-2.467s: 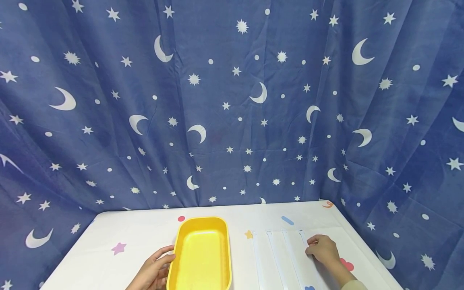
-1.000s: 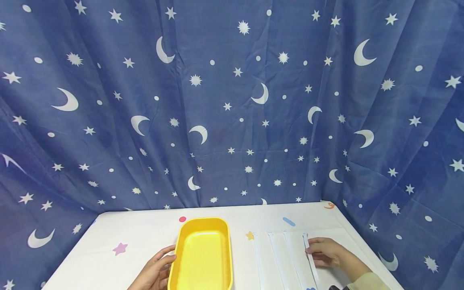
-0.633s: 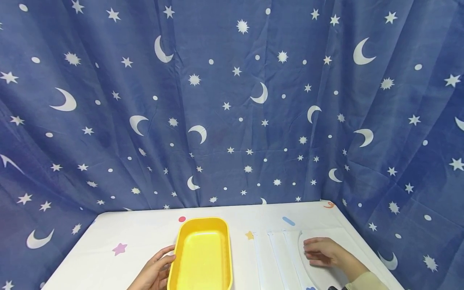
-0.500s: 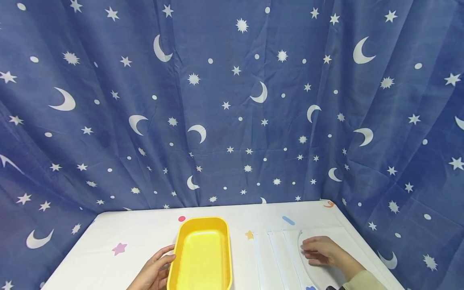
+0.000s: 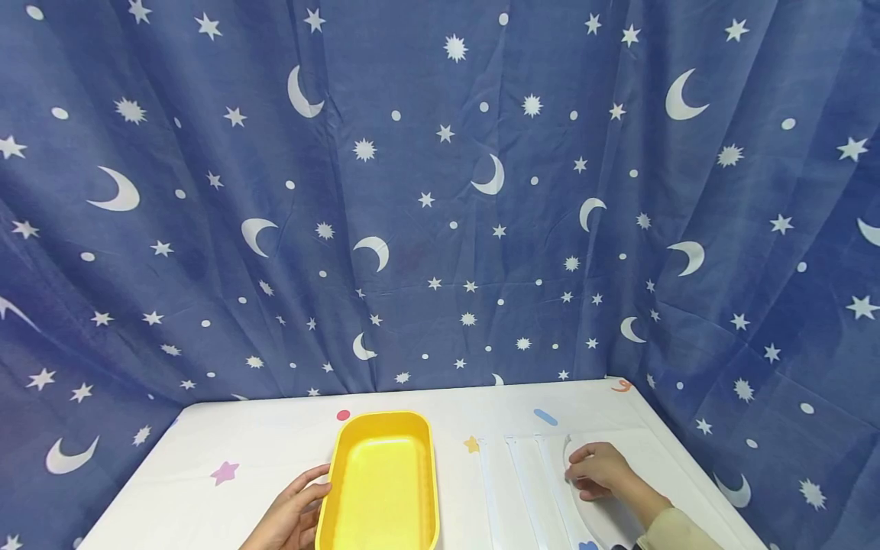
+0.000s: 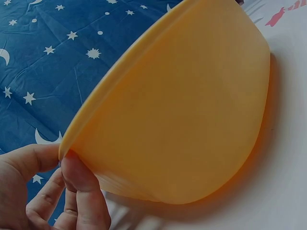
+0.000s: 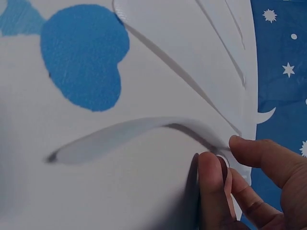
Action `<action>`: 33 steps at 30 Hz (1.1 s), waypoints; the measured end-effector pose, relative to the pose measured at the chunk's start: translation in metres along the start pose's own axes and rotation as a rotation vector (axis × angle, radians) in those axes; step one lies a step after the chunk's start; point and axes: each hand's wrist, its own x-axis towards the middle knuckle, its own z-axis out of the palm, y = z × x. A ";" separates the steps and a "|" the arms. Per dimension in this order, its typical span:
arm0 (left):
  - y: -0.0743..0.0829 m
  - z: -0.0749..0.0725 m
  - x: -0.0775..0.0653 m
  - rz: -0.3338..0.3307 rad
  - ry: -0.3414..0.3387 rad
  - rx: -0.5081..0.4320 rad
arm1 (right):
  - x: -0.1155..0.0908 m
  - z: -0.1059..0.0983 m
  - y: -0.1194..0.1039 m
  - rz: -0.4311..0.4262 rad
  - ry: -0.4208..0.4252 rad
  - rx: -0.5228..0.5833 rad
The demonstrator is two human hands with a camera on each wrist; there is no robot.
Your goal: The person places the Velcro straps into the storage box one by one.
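In the head view, a yellow plastic tub [image 5: 376,527] with rounded corners sits on the table. My left hand [image 5: 292,508] pinches its left rim between thumb and fingers; the left wrist view shows the thumb and fingertips [image 6: 79,172] at the rim. To the right lie several long white cable ties, such as the leftmost cable tie [image 5: 490,489], side by side. My right hand [image 5: 601,473] holds the rightmost cable tie [image 5: 576,504], which bows to the left. In the right wrist view this cable tie [image 7: 120,136] arches up to the thumb and fingers.
The table [image 5: 151,496] has a white cover printed with coloured shapes, including a blue shape [image 7: 81,57] near the ties. A blue curtain [image 5: 412,229] with moons and stars hangs behind and along both sides.
My right hand first touched the rightmost cable tie, then turned and bent it from straight to bowed; just now its fingers shifted slightly left. My left hand and the tub stay in place.
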 end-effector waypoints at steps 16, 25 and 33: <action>0.000 0.000 -0.001 -0.001 0.000 0.022 | -0.001 -0.004 -0.002 0.001 -0.026 -0.008; 0.001 0.000 -0.001 0.002 -0.006 0.017 | 0.001 -0.007 -0.001 0.021 -0.056 0.038; 0.001 0.001 -0.001 0.000 -0.002 0.018 | 0.001 -0.009 -0.003 0.011 -0.063 0.088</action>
